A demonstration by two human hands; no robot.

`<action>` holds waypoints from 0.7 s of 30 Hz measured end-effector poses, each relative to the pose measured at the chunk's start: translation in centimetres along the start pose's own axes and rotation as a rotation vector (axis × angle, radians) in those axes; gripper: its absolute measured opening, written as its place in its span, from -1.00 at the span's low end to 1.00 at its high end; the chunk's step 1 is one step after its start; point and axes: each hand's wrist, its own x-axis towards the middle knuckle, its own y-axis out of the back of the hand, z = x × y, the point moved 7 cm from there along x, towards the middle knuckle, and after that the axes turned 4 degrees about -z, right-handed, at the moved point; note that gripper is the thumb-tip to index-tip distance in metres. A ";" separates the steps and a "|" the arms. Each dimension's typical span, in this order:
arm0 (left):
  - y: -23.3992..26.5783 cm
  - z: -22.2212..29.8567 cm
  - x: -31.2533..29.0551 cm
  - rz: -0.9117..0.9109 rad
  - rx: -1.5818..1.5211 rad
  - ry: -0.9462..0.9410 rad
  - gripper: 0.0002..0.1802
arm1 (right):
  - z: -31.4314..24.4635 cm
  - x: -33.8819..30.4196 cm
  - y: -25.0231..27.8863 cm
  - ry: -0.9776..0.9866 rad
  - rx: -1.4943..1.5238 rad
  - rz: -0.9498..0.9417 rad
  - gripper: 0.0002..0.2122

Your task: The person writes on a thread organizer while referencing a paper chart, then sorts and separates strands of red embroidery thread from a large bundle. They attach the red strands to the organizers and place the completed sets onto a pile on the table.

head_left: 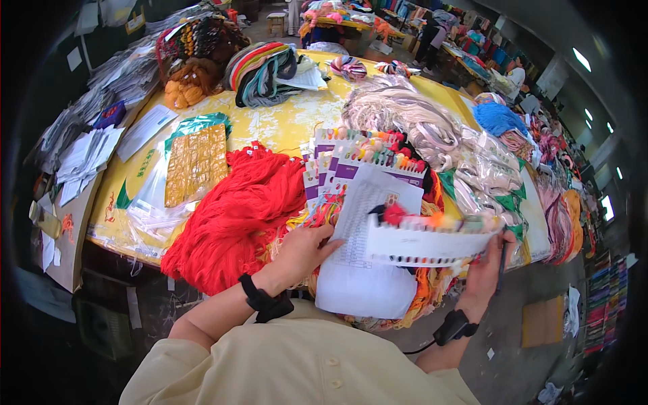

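Observation:
My left hand [300,255] pinches the left edge of a white printed sheet [358,253], its thumb and forefinger at the margin. My right hand [482,273] grips the right end of a long white thread sample card [428,244], which is blurred and carries small coloured tufts along its top edge. A thin dark stick-like thing stands by the right fingers; I cannot make out what it is. Behind the sheet lie several purple-and-white thread cards [334,162] with tufts in rows. Left of them, a big heap of red yarn [236,212] spreads near my left hand.
The yellow table [283,125] bears pale yarn skeins [405,118], plastic-wrapped skeins [489,172], a blue yarn bundle [499,118], a striped yarn bundle [263,71] and an amber wrapped pack [196,164]. Paper stacks [88,158] line the left side. Multicoloured yarn hangs over the front edge.

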 end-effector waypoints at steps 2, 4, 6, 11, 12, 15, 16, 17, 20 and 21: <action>3.2 1.5 -0.4 0.229 0.177 -0.178 -0.81 | 0.7 0.6 1.1 -0.024 0.069 0.073 -0.76; 8.8 1.1 -1.4 0.471 0.033 -0.207 -0.91 | 1.2 0.7 0.8 -0.046 0.272 0.088 -0.73; 14.7 -1.4 -2.0 0.634 0.000 -0.006 -0.82 | 3.3 1.4 1.2 -0.048 0.305 0.079 -0.71; 25.1 -12.5 -1.4 0.843 -0.151 -0.024 -0.74 | 8.8 2.7 -1.8 -0.179 0.237 0.103 -0.84; 25.9 -15.2 -0.5 0.841 -0.207 -0.025 -0.74 | 10.1 3.0 -1.7 -0.169 0.190 0.128 -0.85; 28.6 -21.6 0.6 0.849 -0.061 0.112 -0.69 | 10.7 2.3 -4.2 -0.170 0.142 0.144 -0.84; 29.3 -24.1 0.6 0.841 -0.057 0.122 -0.69 | 10.8 2.2 -5.2 -0.177 0.099 0.137 -0.84; 30.1 -26.5 0.5 0.834 0.053 0.223 -0.66 | 11.1 2.2 -5.8 -0.169 0.096 0.131 -0.82; 30.0 -29.1 0.1 0.837 0.205 0.368 -0.57 | 10.0 1.9 -7.2 -0.055 -0.393 0.055 -0.83; 29.4 -28.3 0.0 0.855 0.244 0.371 -0.56 | 8.8 1.6 -7.6 0.221 -0.974 -0.079 -0.82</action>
